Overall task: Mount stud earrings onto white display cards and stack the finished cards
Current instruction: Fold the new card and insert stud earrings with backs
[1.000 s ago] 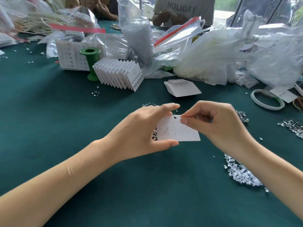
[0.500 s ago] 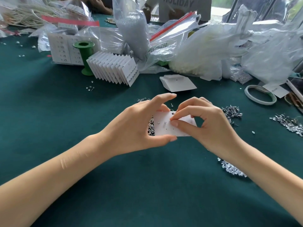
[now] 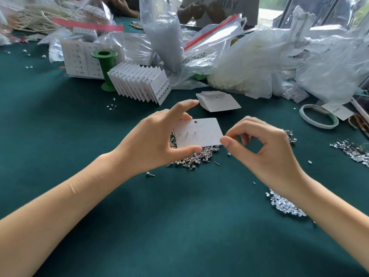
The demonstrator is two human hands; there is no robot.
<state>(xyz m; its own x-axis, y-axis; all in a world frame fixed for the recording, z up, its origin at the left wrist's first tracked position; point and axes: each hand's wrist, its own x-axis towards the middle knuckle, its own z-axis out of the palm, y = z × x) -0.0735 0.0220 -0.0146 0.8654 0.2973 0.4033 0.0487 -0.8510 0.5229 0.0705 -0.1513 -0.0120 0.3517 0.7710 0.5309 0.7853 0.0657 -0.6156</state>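
My left hand grips a white display card above the green table, thumb under its lower edge, fingers behind, index finger stretched out over the top. Three small studs sit in a row on the card's left part. My right hand hovers just right of the card with curled fingers, thumb and index tips close together near the card's lower right corner; nothing shows between them. A pile of loose stud earrings lies under the card. A fanned stack of finished cards stands behind on the left.
Blank cards lie just beyond the held card. Clear earring backs are heaped by my right wrist, more studs at far right. A tape roll, a green spool and plastic bags crowd the back.
My right hand has drawn off the card to the right, uncovering its face with the studs. My left hand still holds the card, index finger raised.
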